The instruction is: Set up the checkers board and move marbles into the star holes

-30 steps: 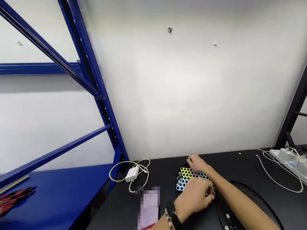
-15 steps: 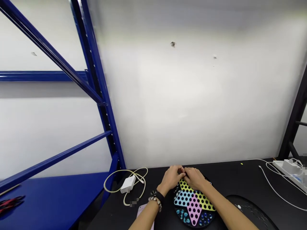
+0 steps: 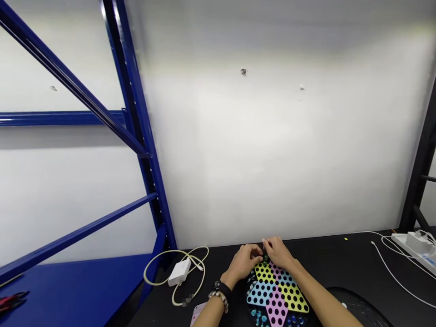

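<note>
A round Chinese checkers board (image 3: pixel 260 294) lies on the black table, its star in yellow, blue and pink with black holes. Around the star, compartments hold small glassy pieces, among them blue pieces (image 3: pixel 260 316) at the near left. My left hand (image 3: pixel 244 261) is at the board's far left edge, fingers curled and closed toward the thumb. Facing it, my right hand (image 3: pixel 277 252) has its fingers bent together over the far rim. Small green pieces (image 3: pixel 265 259) show between the two hands. What either hand's fingertips grip is too small to make out.
To the left lie a white charger (image 3: pixel 179 272) with its looped cable and a pink phone (image 3: pixel 197 310), partly under my left forearm. A round black lid (image 3: pixel 361 306) is at the right, near a power strip (image 3: pixel 413 252). Blue rack posts (image 3: pixel 155 181) stand left.
My hands have moved apart at the board's far edge, uncovering green pieces and more of the star. The whole view has tilted up slightly, so the scene sits lower.
</note>
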